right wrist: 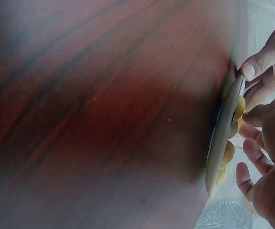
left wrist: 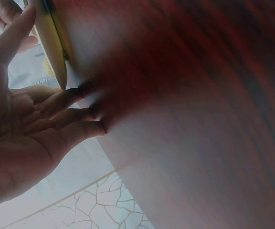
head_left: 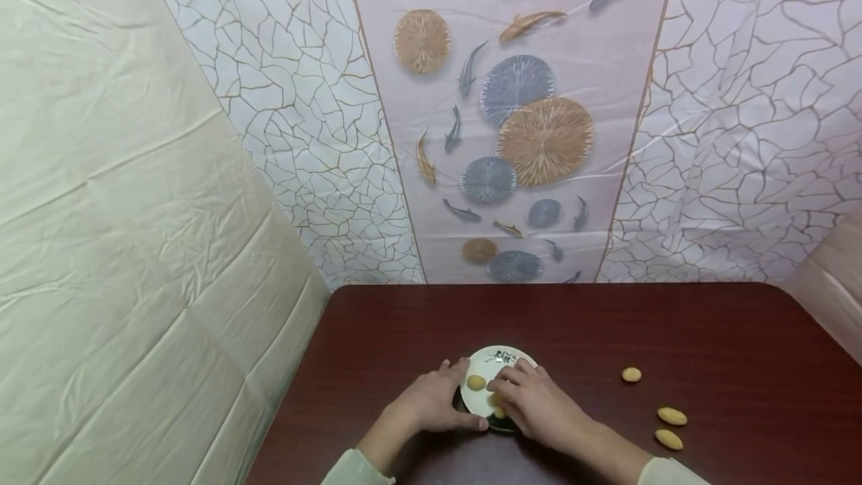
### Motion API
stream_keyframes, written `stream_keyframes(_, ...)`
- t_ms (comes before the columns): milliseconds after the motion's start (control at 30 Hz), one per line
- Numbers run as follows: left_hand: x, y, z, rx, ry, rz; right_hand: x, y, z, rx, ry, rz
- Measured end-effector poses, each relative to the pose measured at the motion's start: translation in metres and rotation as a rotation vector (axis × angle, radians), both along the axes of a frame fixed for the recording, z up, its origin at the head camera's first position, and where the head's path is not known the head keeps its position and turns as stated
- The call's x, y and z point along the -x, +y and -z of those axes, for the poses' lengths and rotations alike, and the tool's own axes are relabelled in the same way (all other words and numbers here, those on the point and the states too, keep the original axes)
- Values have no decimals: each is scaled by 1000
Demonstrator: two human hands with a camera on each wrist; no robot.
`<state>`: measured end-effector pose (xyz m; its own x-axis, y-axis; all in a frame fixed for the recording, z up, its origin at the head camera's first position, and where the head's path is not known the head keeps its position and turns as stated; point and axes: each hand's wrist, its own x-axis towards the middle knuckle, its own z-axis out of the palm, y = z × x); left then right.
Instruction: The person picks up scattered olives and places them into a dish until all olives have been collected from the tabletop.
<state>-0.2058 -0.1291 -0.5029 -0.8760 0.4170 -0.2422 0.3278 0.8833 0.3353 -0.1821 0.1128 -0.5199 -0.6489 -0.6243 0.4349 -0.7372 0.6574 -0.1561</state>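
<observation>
A small white plate with a dark floral print sits near the table's front. Several yellow, potato-like oval pieces lie on it, one of them near its left side. My left hand is spread around the plate's left rim, thumb at the front, fingers fairly straight in the left wrist view. Over the right part of the plate, my right hand has curled fingers at a yellow piece, which they partly cover. In the right wrist view the thumb meets a yellow piece at the plate's edge.
On the dark red wooden table, right of the plate, lie three more yellow pieces: one farther back and two nearer. A patterned cloth hangs behind the table, and a pale padded wall stands at the left.
</observation>
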Motion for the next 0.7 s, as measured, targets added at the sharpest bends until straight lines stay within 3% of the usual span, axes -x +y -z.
stream_keyframes(200, -1, 0, 0, -4, 13, 3, -2, 5, -5, 8, -16, 16)
stream_keyframes(700, -1, -1, 2, 2, 27, 6, -9, 30, -12, -2, 51, 117)
